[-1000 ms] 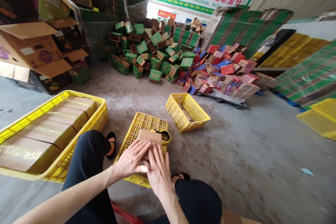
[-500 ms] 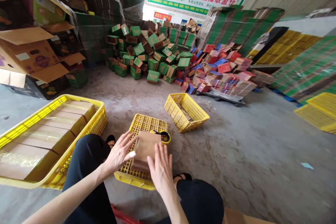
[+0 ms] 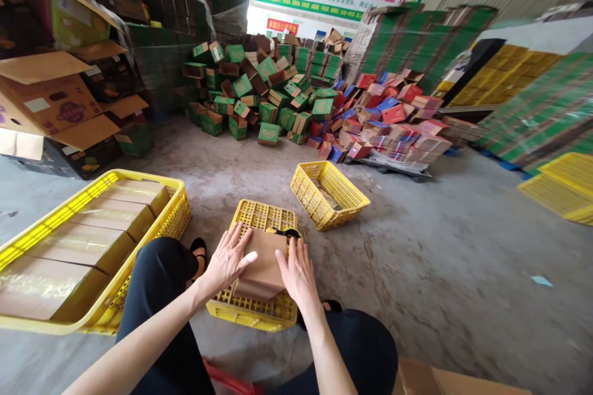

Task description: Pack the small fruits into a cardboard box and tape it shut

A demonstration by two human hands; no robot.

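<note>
A brown cardboard box (image 3: 263,262) sits on an upturned yellow plastic crate (image 3: 250,318) between my knees. My left hand (image 3: 228,261) lies on the box's left edge, fingers stretched and thumb reaching over the top. At the opposite edge is my right hand (image 3: 299,271), its fingers extended forward and its thumb by the box's top. Both hands are open, one on each side of the box. Just behind the box lies a tape dispenser (image 3: 288,232), dark and yellow, partly hidden by the box and my right fingers.
On the left, a large yellow crate (image 3: 183,197) holds several taped cardboard boxes (image 3: 69,241). A smaller yellow basket (image 3: 345,219) stands ahead with something flat inside. Green boxes (image 3: 269,134) and red and blue boxes (image 3: 393,114) lie heaped farther back. Cardboard (image 3: 445,379) shows at the bottom right.
My right hand has moved from over the box's front right part to its right edge. My left hand has slid slightly right, farther onto the box. The camera view has shifted a little.
</note>
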